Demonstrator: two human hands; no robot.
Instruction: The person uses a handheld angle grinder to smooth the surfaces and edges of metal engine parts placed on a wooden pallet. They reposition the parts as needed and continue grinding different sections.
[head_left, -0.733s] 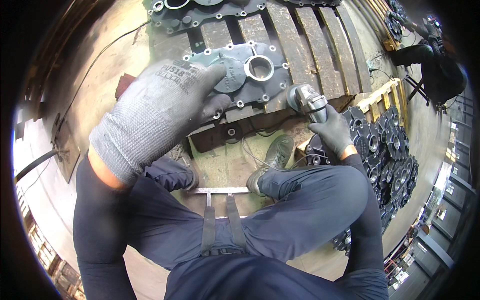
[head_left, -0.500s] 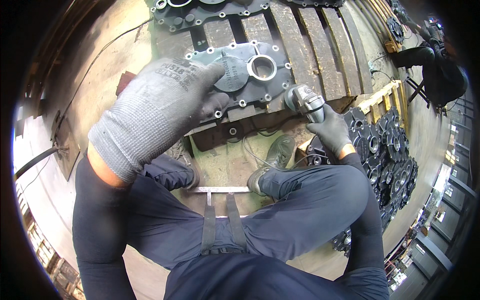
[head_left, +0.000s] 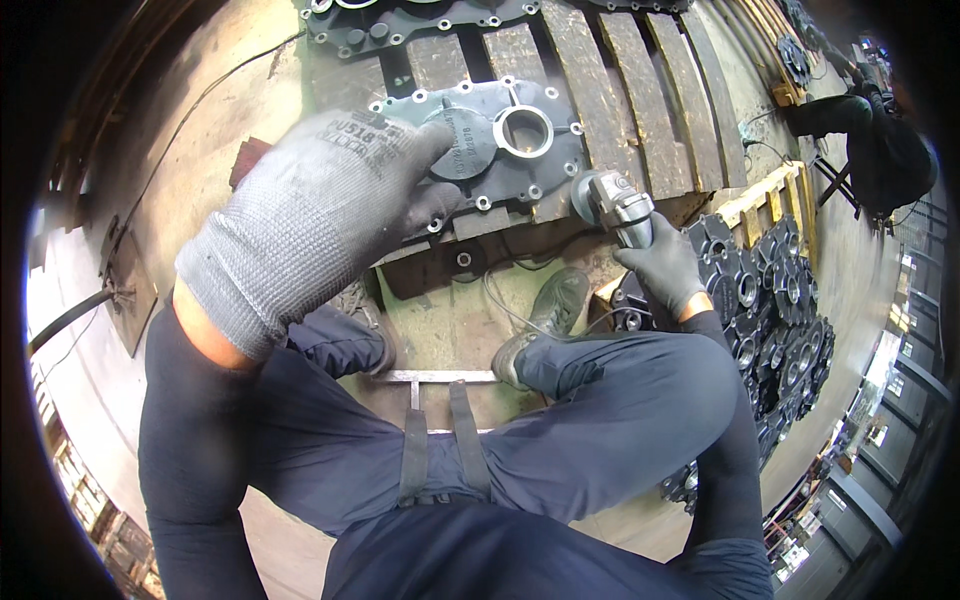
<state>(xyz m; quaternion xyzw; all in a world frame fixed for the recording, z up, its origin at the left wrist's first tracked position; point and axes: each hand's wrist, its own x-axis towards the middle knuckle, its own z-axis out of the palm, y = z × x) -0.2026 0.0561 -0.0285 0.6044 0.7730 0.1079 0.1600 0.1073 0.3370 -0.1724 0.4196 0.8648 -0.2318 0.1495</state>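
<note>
We have our left hand (head_left: 315, 205), in a grey glove, above the front left part of the pallet (head_left: 625, 110), over the left end of a dark metal cover (head_left: 490, 145). That cover lies flat on the pallet at its front edge, with its bright-rimmed hole toward the right. Our left thumb and a lower fingertip stand apart; the back of the glove hides the other fingers, so we cannot tell whether the hand touches or grips the cover. Our right hand (head_left: 665, 265), gloved too, is closed around the body of an angle grinder (head_left: 620, 208), just off the pallet's front edge, its disc turned toward the cover; we cannot tell whether the two touch. Farther back on the pallet lies another dark cover (head_left: 420, 25). To the pallet's front right stand piled dark castings (head_left: 775, 300). In front of it we see a thin cable (head_left: 510, 312) and our shoes (head_left: 560, 302), and off to its right, a seated co-worker (head_left: 880, 150).
</note>
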